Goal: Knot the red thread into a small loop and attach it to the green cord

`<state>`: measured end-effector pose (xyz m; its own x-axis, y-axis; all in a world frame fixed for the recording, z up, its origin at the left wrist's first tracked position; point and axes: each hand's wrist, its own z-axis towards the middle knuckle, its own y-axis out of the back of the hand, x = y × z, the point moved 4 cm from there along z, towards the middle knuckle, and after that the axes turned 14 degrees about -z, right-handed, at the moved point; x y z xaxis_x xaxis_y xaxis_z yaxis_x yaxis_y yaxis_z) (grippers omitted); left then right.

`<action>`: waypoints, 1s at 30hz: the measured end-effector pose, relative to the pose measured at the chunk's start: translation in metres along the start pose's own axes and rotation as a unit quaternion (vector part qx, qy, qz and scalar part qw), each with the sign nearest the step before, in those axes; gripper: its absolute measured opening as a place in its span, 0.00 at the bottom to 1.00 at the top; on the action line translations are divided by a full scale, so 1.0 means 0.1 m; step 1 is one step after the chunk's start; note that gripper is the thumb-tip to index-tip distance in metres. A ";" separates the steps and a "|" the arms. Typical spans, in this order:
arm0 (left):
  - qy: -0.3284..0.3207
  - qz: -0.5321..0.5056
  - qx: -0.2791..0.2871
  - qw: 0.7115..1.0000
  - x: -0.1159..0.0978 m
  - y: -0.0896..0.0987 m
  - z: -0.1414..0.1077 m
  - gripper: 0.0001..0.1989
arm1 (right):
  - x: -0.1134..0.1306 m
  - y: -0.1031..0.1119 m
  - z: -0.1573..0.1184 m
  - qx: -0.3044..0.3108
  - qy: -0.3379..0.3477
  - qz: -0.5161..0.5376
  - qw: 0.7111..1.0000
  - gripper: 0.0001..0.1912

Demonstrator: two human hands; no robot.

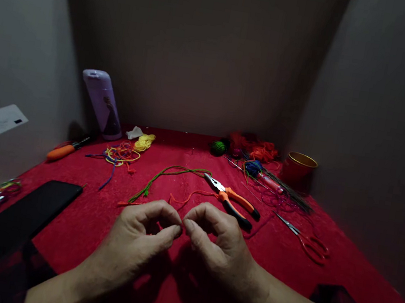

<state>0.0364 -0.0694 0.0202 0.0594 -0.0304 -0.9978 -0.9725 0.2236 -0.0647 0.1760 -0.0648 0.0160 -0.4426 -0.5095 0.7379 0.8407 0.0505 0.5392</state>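
Observation:
My left hand (141, 236) and my right hand (220, 244) meet fingertip to fingertip over the red cloth. Thumb and index finger of each are pinched together; whatever lies between them is too small to make out. A red thread (196, 193) runs on the cloth just beyond the hands, and a red end (128, 204) shows beside my left hand. Behind them a green cord (163, 172) curves toward the jaws of orange-and-black pliers (231, 197), which lie beyond my right hand.
Scissors (306, 239) and a red cup (299, 169) are at right, near yarn (264, 152) and a green ball (219, 148). At left are a purple bottle (104, 105), tangled threads (121, 153), an orange-handled tool (61, 152) and a black flat object (23, 215).

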 end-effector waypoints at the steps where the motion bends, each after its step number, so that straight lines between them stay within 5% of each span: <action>1: 0.004 0.001 0.001 1.000 0.01 0.00 0.00 0.04 | 0.00 0.00 0.00 0.001 0.004 0.001 1.000 0.05; 13: 0.013 0.050 -0.016 0.999 0.02 0.03 0.02 0.05 | 0.00 0.00 0.00 0.005 0.021 -0.020 1.000 0.05; 22: -0.058 0.130 0.024 0.990 -0.05 0.00 0.03 0.05 | -0.01 0.00 0.00 0.011 0.056 -0.053 0.997 0.04; 30: -0.050 0.078 0.018 0.996 -0.04 -0.01 0.01 0.04 | -0.04 -0.03 0.01 0.027 -0.051 0.008 0.998 0.05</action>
<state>0.0368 -0.0686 0.0240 -0.0674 0.1041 -0.9923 -0.9633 0.2523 0.0919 0.1747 -0.0622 0.0114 -0.4604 -0.4187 0.7828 0.8313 0.1060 0.5456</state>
